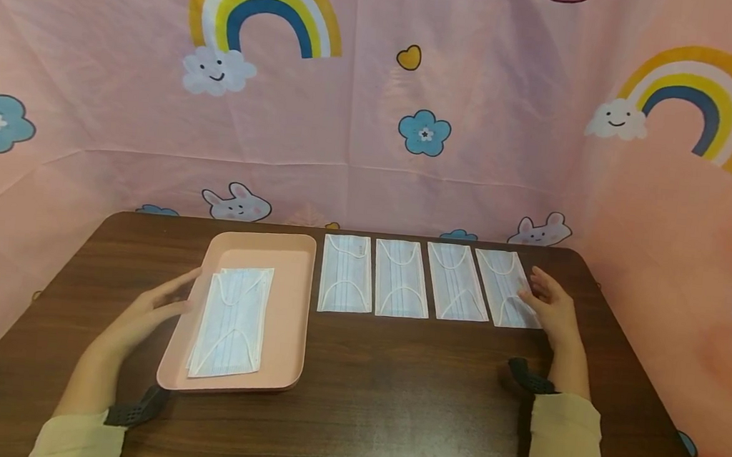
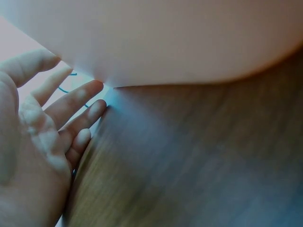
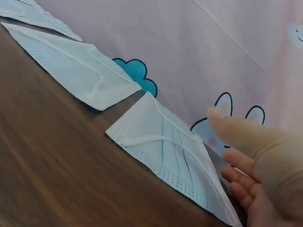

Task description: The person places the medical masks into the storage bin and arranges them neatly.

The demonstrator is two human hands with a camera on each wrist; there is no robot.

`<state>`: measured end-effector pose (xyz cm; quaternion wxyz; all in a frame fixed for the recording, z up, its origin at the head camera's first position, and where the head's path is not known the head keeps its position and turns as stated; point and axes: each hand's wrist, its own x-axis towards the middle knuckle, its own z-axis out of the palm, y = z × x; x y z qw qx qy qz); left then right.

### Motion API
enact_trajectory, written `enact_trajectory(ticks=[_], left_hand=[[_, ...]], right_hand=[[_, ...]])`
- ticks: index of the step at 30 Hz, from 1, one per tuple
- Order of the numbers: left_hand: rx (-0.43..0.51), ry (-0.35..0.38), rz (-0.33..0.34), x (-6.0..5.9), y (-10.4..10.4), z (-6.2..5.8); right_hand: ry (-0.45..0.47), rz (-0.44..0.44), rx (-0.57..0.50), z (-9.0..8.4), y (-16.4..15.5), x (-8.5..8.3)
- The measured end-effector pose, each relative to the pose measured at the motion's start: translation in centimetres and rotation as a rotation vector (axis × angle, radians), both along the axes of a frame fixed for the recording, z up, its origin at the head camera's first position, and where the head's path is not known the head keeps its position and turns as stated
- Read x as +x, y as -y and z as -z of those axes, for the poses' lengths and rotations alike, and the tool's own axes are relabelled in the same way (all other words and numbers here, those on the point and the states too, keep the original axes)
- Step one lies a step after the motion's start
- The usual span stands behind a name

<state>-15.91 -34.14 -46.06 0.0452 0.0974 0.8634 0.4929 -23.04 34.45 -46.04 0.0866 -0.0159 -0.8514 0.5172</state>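
My left hand point(image 1: 149, 312) is at the left side of a pink tray point(image 1: 287, 323), its fingertips at the rim and its fingers loosely extended. In the tray lies a small overlapping stack of pale blue face masks point(image 1: 232, 325). My right hand point(image 1: 553, 308) is at the right edge of the rightmost face mask point(image 1: 505, 286) in a row on the table. The right wrist view shows that hand point(image 3: 265, 161) with the thumb spread from the loosely bent fingers, nothing held between them. Whether its fingertips touch the mask's edge I cannot tell.
Left of the rightmost mask, more face masks lie flat side by side: one point(image 1: 457, 282), another point(image 1: 402, 279) and one nearest the tray point(image 1: 347, 273). The dark wooden table point(image 1: 390, 417) ends at a pink patterned cloth point(image 1: 487, 159) behind it.
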Motion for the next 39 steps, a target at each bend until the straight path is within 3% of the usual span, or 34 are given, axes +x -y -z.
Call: enact_trajectory(ticks=[14,25,32,39], left_hand=[[-0.012,0.021,-0.016,0.0,-0.2,-0.3],[-0.025,-0.010,-0.014,0.2,-0.1,-0.3],[-0.019,0.029,-0.019,0.1,-0.2,-0.3],[0.026,0.068,-0.019,0.0,-0.2,-0.3]], right_hand=[[0.066,0.022,0.197,0.3,-1.2,-0.7],[0.127,0.002,0.343,-0.8,-1.6,-1.3],[0.139,-0.067,0.349,-0.7,-2.1,-1.7],[0.135,-0.126,0.287,-0.5,-2.6,-1.6]])
